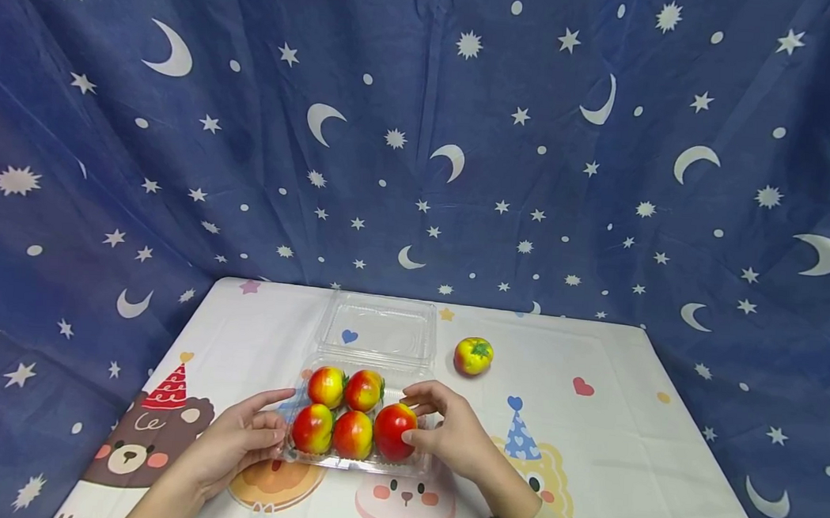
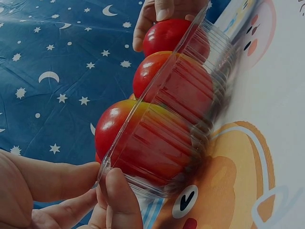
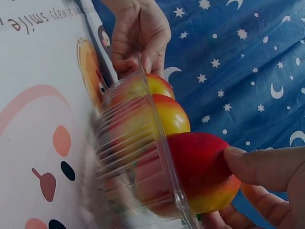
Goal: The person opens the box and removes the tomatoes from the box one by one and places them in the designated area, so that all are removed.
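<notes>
The right hand grips the red tomato at the right end of the clear clamshell box, whose left rim the left hand pinches, near the table's front edge, one loose tomato well behind.

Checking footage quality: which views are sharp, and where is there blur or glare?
Head view: evenly lit and sharp, though the edges curve. Left wrist view: the clear plastic clamshell tray smears near the table. Right wrist view: its ribbed wall is blurred and the right hand looms large.
</notes>
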A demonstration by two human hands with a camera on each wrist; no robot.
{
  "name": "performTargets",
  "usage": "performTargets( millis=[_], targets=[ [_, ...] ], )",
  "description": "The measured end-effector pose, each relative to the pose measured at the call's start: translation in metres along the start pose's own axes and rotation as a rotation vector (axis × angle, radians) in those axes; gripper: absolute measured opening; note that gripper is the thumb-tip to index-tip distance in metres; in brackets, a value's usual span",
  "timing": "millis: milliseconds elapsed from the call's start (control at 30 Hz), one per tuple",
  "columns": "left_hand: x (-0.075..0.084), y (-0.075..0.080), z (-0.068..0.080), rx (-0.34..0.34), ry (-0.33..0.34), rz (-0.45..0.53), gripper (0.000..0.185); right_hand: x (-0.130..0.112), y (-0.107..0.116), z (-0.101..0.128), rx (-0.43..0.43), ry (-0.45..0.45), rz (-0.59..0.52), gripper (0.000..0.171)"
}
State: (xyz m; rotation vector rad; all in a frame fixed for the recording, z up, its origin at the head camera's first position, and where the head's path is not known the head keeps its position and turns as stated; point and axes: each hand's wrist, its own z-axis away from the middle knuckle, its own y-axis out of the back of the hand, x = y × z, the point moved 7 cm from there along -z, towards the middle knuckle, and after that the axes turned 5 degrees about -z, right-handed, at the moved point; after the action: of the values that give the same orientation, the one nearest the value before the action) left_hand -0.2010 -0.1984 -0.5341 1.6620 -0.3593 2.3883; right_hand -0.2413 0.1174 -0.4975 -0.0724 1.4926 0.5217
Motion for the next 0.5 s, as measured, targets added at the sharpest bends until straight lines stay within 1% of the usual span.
performTargets(
  millis=[267,500],
  targets=[
    [0.0012,-0.0005,0.0001,-0.003,-0.001,0.010,0.082,-0.0040,0.0032,0.0011,-0.002,-0.009,-0.062,0.055],
    [0.0010,0.0002,0.0010,-0.005,0.001,0.006,0.083,-0.0031,0.0060,0.0013,-0.004,0.021,-0.096,0.054]
  ],
)
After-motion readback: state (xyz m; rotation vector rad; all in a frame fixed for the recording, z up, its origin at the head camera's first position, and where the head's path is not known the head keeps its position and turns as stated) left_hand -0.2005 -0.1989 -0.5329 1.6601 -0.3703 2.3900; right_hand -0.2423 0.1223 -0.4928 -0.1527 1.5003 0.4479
